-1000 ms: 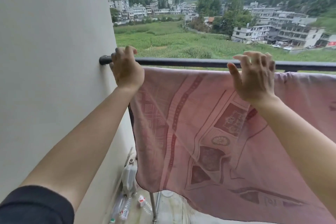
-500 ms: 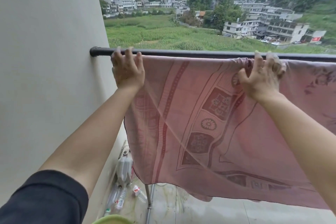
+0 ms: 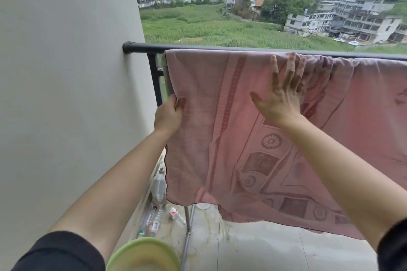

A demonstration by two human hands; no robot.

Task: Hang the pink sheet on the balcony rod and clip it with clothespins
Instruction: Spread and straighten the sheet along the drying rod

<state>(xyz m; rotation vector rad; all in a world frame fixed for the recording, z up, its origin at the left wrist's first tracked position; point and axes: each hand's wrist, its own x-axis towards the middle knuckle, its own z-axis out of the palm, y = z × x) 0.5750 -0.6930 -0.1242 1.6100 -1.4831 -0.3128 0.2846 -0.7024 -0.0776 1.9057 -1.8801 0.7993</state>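
The fingers of our left hand are curled on the left side hem of the pink sheet, gripping it below the rod. Those of our right hand are spread wide and flat on the cloth, holding nothing, tips just under the rod. The sheet hangs draped over the rod, its top fold running left to right, bunched beyond our right hand. We see no clothespins; the blurred green basin below may hold them. The free right hand seems best placed to fetch one.
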